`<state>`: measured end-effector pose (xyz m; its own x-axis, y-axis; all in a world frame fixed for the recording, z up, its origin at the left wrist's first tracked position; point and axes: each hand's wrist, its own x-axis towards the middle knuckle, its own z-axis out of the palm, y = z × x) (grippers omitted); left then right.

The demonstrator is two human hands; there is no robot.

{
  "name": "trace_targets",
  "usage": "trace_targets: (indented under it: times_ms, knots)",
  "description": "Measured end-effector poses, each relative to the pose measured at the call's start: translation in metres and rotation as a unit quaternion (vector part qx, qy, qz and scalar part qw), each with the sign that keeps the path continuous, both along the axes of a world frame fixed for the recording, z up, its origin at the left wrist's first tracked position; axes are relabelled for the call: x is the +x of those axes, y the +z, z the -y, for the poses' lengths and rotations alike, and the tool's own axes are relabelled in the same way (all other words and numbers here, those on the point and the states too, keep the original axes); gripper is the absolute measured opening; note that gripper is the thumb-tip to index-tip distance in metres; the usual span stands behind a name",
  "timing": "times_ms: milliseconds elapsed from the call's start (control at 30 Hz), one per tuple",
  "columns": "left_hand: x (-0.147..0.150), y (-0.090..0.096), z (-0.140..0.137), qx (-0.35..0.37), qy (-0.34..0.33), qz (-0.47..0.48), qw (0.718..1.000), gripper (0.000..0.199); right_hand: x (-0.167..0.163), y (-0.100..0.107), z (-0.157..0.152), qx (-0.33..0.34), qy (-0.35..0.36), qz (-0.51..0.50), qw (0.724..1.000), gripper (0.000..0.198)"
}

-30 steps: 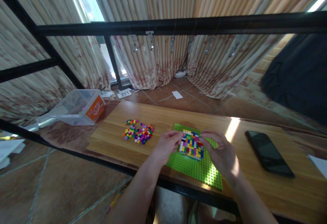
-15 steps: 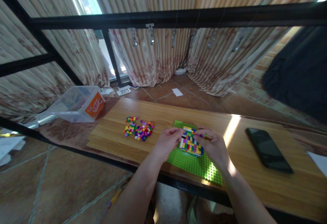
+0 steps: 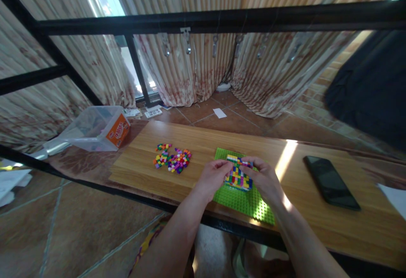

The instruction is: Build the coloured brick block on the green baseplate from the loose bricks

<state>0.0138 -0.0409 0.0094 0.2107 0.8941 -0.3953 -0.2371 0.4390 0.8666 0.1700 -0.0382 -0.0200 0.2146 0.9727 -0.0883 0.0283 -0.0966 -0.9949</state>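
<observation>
Here we see the left hand (image 3: 213, 177) and right hand (image 3: 264, 179) flanking the brick panel (image 3: 237, 172) on the green baseplate (image 3: 244, 200), fingers curled onto its far edge (actual grip hidden), loose bricks (image 3: 173, 159) lying well left.

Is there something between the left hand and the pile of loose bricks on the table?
Nothing visible is in the way. Only bare wooden table lies between the left hand and the pile of loose bricks. Both hands touch the brick panel on the green baseplate.

Home room: striped curtains (image 3: 196, 71), tiled floor (image 3: 228, 119), wooden table (image 3: 203, 147).
</observation>
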Motion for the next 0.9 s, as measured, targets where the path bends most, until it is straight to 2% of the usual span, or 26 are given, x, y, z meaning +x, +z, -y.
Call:
trace_targets:
  times_ms: [200, 300, 367, 467, 567, 667, 900]
  knots:
    - [-0.003, 0.003, -0.003, -0.043, 0.052, 0.131, 0.989, 0.028, 0.005, -0.011, -0.002, 0.032, 0.012, 0.041, 0.999, 0.045]
    - [-0.006, 0.009, -0.006, -0.08, 0.069, 0.176, 0.979, 0.033, 0.008, -0.011, -0.001, 0.118, -0.016, 0.109, 0.987, 0.034]
    - [-0.008, 0.012, -0.008, -0.092, 0.07, 0.193, 0.974, 0.038, 0.006, -0.006, 0.003, 0.192, -0.037, 0.172, 0.965, 0.024]
    - [-0.008, 0.015, -0.008, -0.099, 0.06, 0.21, 0.971, 0.041, -0.003, 0.007, 0.012, 0.254, -0.013, 0.246, 0.935, 0.018]
    - [-0.007, 0.015, -0.007, -0.096, 0.044, 0.232, 0.967, 0.042, -0.014, 0.016, 0.019, 0.28, 0.041, 0.308, 0.909, 0.02]
    - [-0.006, 0.014, -0.006, -0.089, 0.029, 0.25, 0.964, 0.043, -0.023, 0.017, 0.021, 0.301, 0.06, 0.349, 0.886, 0.02]
    - [-0.004, 0.008, -0.006, -0.085, -0.005, 0.253, 0.964, 0.05, -0.025, 0.013, 0.019, 0.295, 0.059, 0.38, 0.875, 0.017]
